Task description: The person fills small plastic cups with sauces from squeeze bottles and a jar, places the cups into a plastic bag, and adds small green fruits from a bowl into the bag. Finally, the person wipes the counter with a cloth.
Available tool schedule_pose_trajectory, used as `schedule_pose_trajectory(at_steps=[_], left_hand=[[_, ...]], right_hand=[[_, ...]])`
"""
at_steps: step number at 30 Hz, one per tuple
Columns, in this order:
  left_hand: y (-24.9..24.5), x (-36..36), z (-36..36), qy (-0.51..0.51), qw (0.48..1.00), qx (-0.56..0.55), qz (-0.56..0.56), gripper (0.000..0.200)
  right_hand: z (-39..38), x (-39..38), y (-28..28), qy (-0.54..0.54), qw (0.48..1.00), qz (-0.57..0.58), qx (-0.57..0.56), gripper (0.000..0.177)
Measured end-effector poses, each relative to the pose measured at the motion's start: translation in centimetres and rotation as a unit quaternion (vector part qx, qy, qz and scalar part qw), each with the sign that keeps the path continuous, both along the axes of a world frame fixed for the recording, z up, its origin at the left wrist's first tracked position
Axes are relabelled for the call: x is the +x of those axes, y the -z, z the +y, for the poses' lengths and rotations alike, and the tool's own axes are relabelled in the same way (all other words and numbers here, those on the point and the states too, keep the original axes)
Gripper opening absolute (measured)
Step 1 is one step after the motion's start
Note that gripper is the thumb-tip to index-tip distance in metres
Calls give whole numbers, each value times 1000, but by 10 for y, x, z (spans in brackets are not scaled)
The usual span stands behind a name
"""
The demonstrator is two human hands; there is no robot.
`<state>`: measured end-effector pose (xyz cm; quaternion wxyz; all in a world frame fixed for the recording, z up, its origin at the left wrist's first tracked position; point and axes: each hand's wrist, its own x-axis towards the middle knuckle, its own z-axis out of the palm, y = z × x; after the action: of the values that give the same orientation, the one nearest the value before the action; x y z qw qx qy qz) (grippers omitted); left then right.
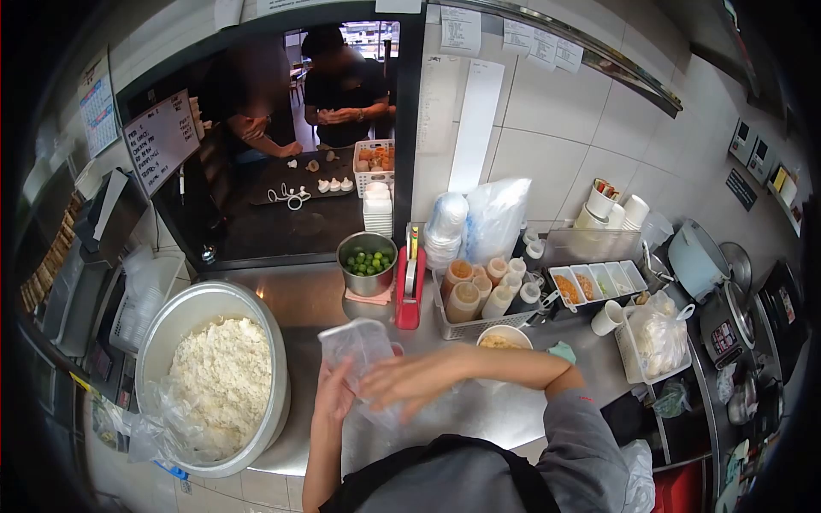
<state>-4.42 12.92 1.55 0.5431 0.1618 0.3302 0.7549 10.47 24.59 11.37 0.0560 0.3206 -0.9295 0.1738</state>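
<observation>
My left hand (334, 391) is closed on the side of a clear plastic bag (354, 342), held upright over the steel counter. Across the front of the bag sweeps my right hand (412, 381), its fingers smeared by motion, so I cannot tell whether they grip it. The bag's lower part shows beneath that hand. Just beyond it stands a red tape dispenser (410, 289), beside a metal pot of green limes (368, 262). A white bowl (518, 335) with pale food sits behind my right forearm.
A large tub (278, 376) of white rice stands at the left. Behind the counter (505, 417) are a basket of sauce bottles (463, 302) and a topping tray (596, 283). A white basket (630, 348) stands right. Two people stand beyond the pass window.
</observation>
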Motion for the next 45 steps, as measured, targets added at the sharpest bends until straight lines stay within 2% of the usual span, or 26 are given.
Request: schedule_pose_trajectory(at_steps=[2,4,6,9,12,13,14,15,16,18,21,23,24,27,30,32,33,34,35,36,37,39,40,41,44,45], left_hand=[[0,12,-6,-76,976,5,203,42],[4,17,-12,-108,917,20,384,32],[27,11,-25,-97,835,37,541,22],[13,20,-33,-134,905,33,403,11],[23,10,-48,10,989,-61,133,10],[20,10,-52,71,982,-69,158,10],[14,10,-55,132,971,-76,182,10],[9,10,-56,193,956,-82,204,11],[10,8,-58,213,947,-71,230,11],[18,0,-63,254,925,-51,277,12],[29,0,-54,213,974,-61,49,19],[39,8,-62,225,974,-39,4,24],[49,8,-67,238,971,-6,-24,24],[70,15,-74,208,969,119,-53,28],[66,14,-82,225,952,206,-18,30],[73,1,-93,303,925,229,23,36],[65,5,-89,248,939,205,120,39],[49,9,-82,190,942,175,216,44],[48,6,-82,161,925,95,330,46],[48,4,-82,143,883,6,446,50],[47,1,-82,138,827,-79,539,53],[41,-9,-88,208,726,-316,574,44],[43,-10,-89,164,739,-312,574,39],[49,-11,-89,121,751,-307,572,33],[62,-11,-85,23,777,-285,561,17],[65,-13,-84,-5,782,-277,558,12]], right_hand=[[-1,6,-2,94,990,93,-54,44],[0,12,0,189,963,91,-171,45],[3,17,25,273,897,-6,-347,45],[-10,24,59,225,897,-241,-295,34],[-9,23,96,167,860,-291,-384,26],[-13,22,101,176,774,-255,-552,26],[-18,20,104,180,658,-210,-700,25],[-22,18,106,179,518,-158,-821,26],[-25,19,108,137,506,-190,-830,30],[-40,19,140,189,437,-331,-815,32],[-40,33,153,-87,535,-351,-763,40],[-52,38,156,27,512,-270,-815,42],[-53,33,154,21,415,-243,-877,39],[-65,24,159,-26,329,-182,-926,30],[-64,23,168,-245,341,-246,-873,25],[-50,35,169,-15,426,-267,-865,24],[-39,42,166,100,460,-273,-839,25],[-25,44,147,105,554,-323,-760,24],[-7,42,116,104,640,-367,-667,22],[4,35,96,99,716,-403,-562,21],[4,29,92,150,792,-334,-489,16],[5,16,88,243,900,-176,-317,8],[15,8,97,295,932,-50,-204,8],[28,1,111,337,934,78,-84,13],[48,-13,143,389,916,89,-49,21],[53,-16,152,374,921,32,-104,22]])
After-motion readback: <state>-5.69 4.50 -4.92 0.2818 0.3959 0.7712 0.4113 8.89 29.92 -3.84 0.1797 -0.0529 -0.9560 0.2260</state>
